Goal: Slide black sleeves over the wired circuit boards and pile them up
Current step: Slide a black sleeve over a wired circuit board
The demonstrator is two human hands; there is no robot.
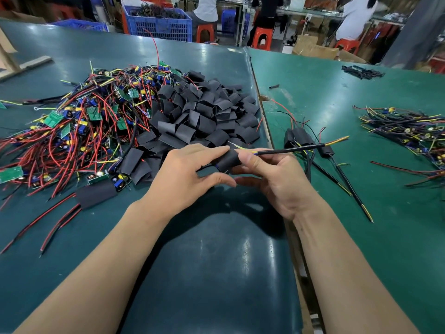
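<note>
Both my hands meet over the table's middle on one black sleeve (227, 160). My left hand (190, 172) pinches the sleeve's left end between forefinger and thumb. My right hand (272, 174) grips its right end, where a black cable (289, 149) with yellow-tipped wires sticks out to the right. The board inside the sleeve is hidden. Behind my hands lies a heap of loose black sleeves (207, 109). To its left sprawls a tangle of green circuit boards with red wires (79, 126). A small pile of sleeved boards (301, 141) lies to the right.
One sleeved board with red and black leads (96, 195) lies at the near left. Another bundle of wired parts (409, 133) sits at the far right, and small black pieces (362, 71) lie further back. A seam (267, 121) splits the green table. Blue crates and seated people are behind.
</note>
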